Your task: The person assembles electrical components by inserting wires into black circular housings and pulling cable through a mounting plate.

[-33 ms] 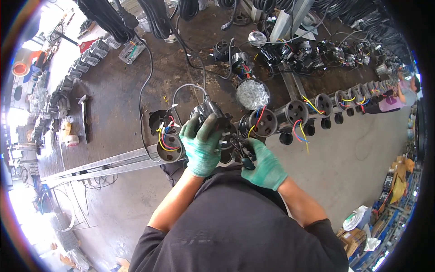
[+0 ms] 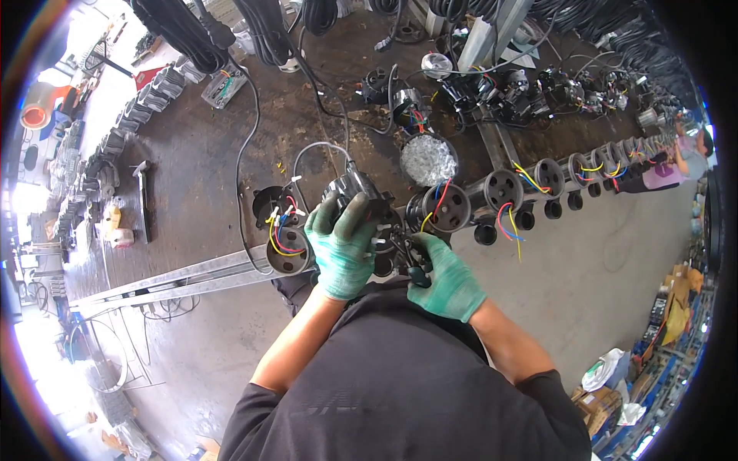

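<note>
My left hand (image 2: 342, 246), in a green glove with darkened fingertips, is closed over a black part (image 2: 355, 187) with a grey cable looping from its top. In my right hand (image 2: 450, 280), also gloved, is a pair of dark pliers (image 2: 415, 265); the jaws point toward small white connectors (image 2: 380, 240) beneath the black part. What the jaws touch is too small to tell. Left of my left hand, a round black housing (image 2: 290, 252) has red, yellow and blue wires. Another housing (image 2: 450, 209) with wires stands just beyond my right hand.
More wired cylinders (image 2: 503, 188) line the bench edge to the right. A round tub of clear pieces (image 2: 429, 160) stands behind. A hammer (image 2: 142, 201) lies at left. Black cable bundles (image 2: 181, 38) hang at the far side. A person (image 2: 688, 161) is at the far right.
My right hand and the pliers have shifted very slightly. My left hand and the black part stay in place.
</note>
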{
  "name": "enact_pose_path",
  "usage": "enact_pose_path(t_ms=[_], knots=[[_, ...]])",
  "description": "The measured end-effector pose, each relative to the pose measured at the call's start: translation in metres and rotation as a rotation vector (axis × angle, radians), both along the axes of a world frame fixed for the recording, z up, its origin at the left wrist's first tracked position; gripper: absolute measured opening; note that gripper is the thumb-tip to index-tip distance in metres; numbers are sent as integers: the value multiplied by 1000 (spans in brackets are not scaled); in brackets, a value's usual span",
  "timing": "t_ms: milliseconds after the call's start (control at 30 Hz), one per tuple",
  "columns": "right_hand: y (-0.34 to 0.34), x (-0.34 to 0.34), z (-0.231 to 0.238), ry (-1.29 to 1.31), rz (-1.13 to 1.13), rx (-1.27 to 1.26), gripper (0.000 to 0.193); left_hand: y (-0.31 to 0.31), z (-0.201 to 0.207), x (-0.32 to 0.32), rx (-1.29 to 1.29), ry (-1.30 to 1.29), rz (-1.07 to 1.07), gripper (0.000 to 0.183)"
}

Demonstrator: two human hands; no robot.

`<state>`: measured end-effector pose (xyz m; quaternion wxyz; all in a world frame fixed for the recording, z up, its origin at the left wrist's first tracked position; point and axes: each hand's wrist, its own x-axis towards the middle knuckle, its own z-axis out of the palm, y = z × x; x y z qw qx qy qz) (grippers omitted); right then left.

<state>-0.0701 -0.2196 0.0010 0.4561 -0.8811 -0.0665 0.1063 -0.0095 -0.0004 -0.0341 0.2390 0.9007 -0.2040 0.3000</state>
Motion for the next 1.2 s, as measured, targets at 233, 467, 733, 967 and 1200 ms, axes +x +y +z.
enact_pose_path(t_ms=[233,467,733,967,1200], knots=[[15,11,12,0,50,168,76,0,1,2,12,-53,-5,38],[15,14,1,-49,87,12,73,0,1,0,-13,-60,-14,39],[23,27,-16,-175,126,77,56,3,-1,2,-4,-68,-47,47],[6,28,-9,174,241,425,86,4,9,1,57,-7,-48,49],[-41,31,41,59,186,323,85,5,10,16,-185,121,0,18]])
